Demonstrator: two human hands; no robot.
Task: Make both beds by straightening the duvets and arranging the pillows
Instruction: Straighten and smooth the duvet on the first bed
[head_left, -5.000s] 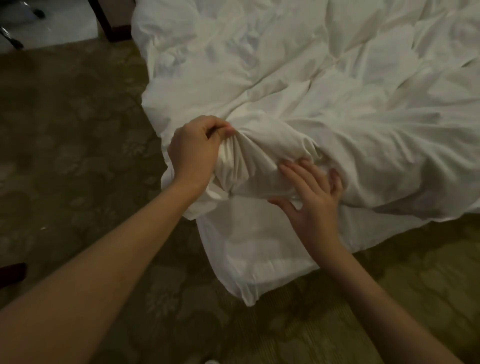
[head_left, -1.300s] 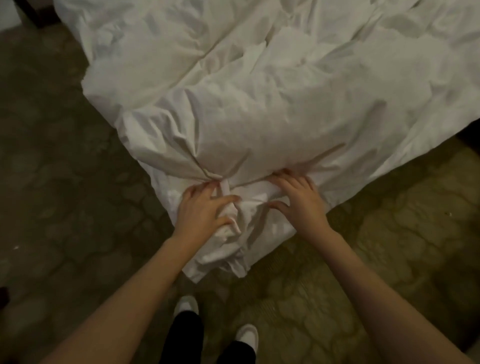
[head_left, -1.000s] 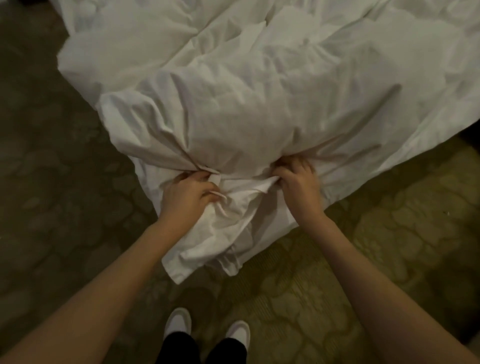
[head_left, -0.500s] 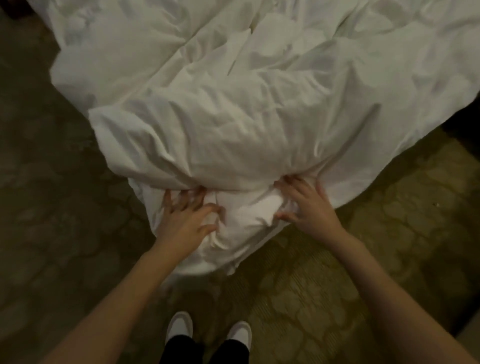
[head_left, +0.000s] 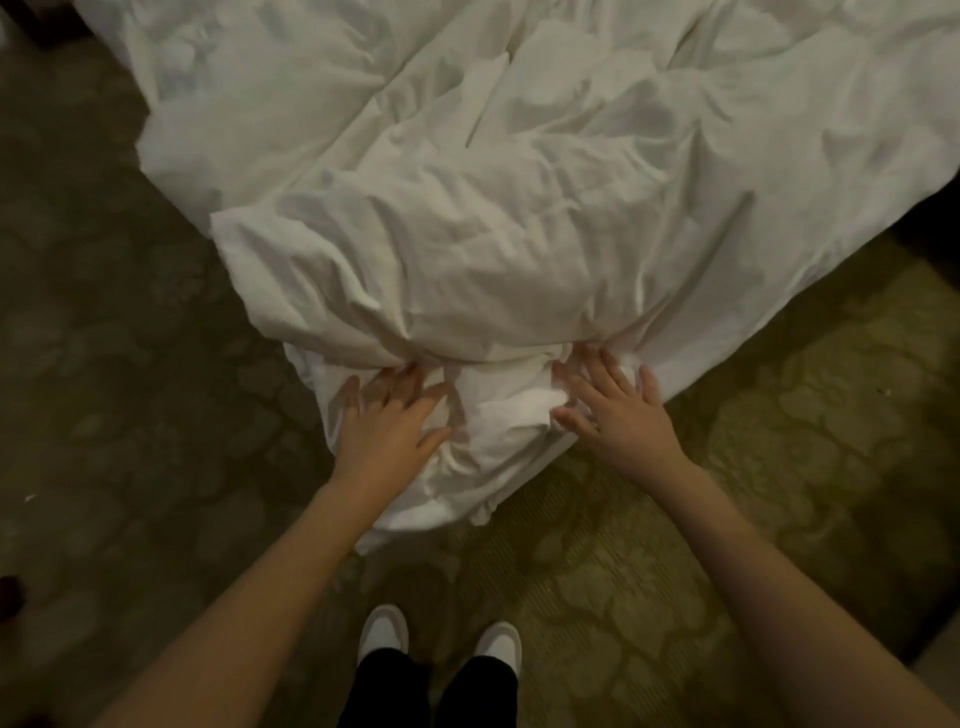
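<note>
A rumpled white duvet (head_left: 519, 218) covers the bed and fills the upper part of the view, with one corner hanging toward the floor in front of me. My left hand (head_left: 387, 421) lies flat on the hanging white fabric at the bed's corner, its fingers spread and pressing. About a hand's width to the right, my right hand (head_left: 613, 410) presses the same corner with straight, spread fingers. The fingertips of both hands reach the fold where the duvet bulges over the sheet below. No pillows are in view.
Dark patterned carpet (head_left: 727, 519) surrounds the bed corner on the left and right. My two white shoes (head_left: 441, 639) stand on it just short of the hanging fabric. A dark furniture edge (head_left: 47, 26) shows at the top left.
Both hands gripped bunched fabric at the corner a second ago. They have since opened and now lie flat on it, spread a little farther apart.
</note>
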